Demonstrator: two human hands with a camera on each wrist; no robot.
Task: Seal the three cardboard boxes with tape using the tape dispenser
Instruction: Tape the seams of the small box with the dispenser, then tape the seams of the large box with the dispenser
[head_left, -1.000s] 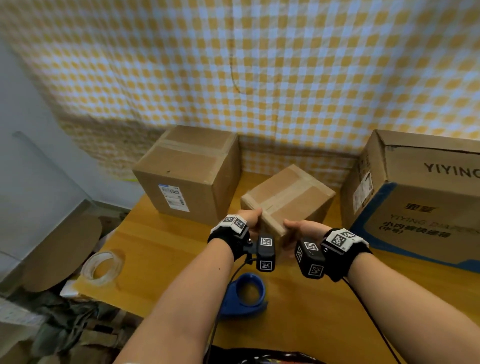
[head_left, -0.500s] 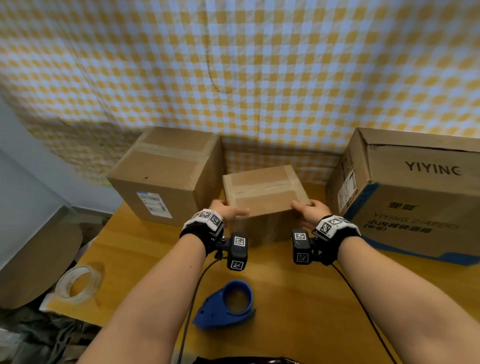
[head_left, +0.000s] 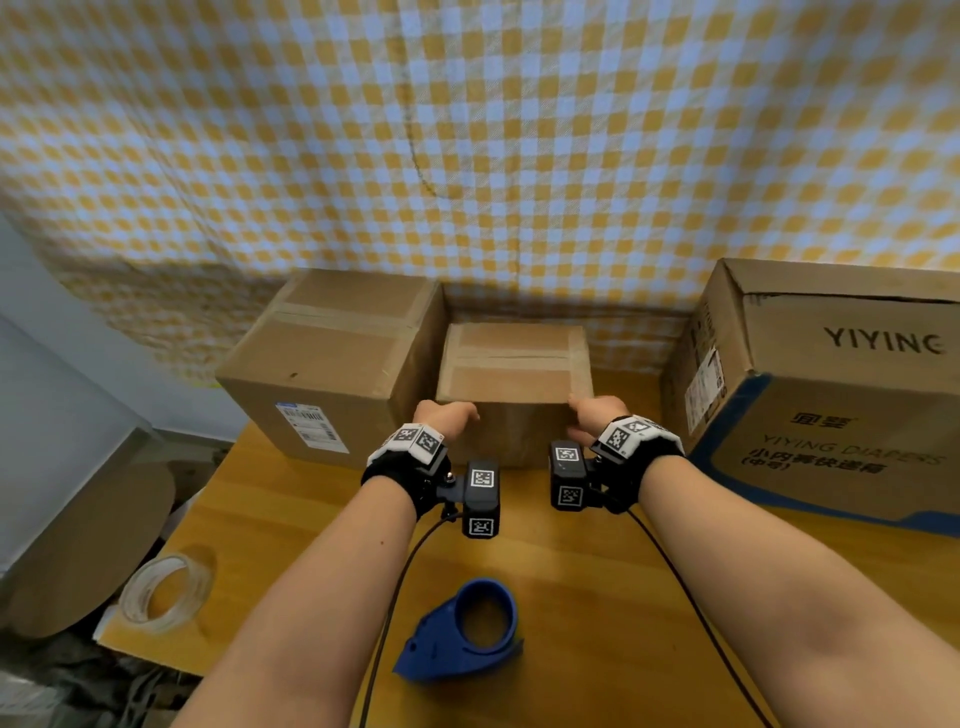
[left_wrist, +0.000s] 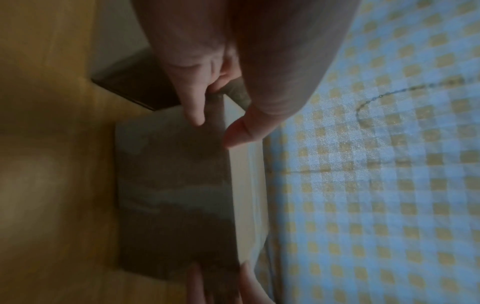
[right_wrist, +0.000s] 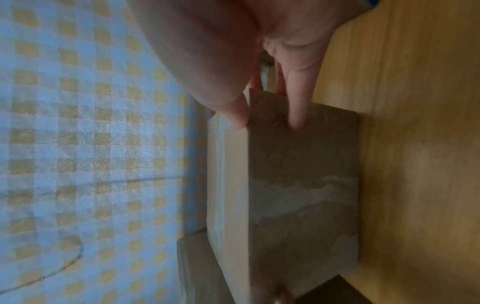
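Note:
A small cardboard box (head_left: 514, 364) with tape across its top seam stands on the wooden table (head_left: 571, 597), between a medium box (head_left: 332, 364) and a large printed box (head_left: 831, 395). My left hand (head_left: 449, 415) holds its near left top corner. My right hand (head_left: 592, 408) holds the near right one. In the left wrist view the left hand (left_wrist: 213, 129) has its thumb on the top edge and a finger on the front face of the small box (left_wrist: 176, 195). The right hand (right_wrist: 267, 123) pinches the small box (right_wrist: 301, 185) the same way. A blue tape dispenser (head_left: 462, 634) lies near me between my forearms.
A roll of clear tape (head_left: 166, 592) lies at the table's left edge. A checked cloth (head_left: 519, 156) hangs right behind the boxes. Round cardboard (head_left: 88, 545) and clutter sit below the table on the left. Wrist cables trail over the table.
The small box was held up and tilted in both hands; it has been turned square and moved back, and now stands between the two larger boxes. Both hands went with it.

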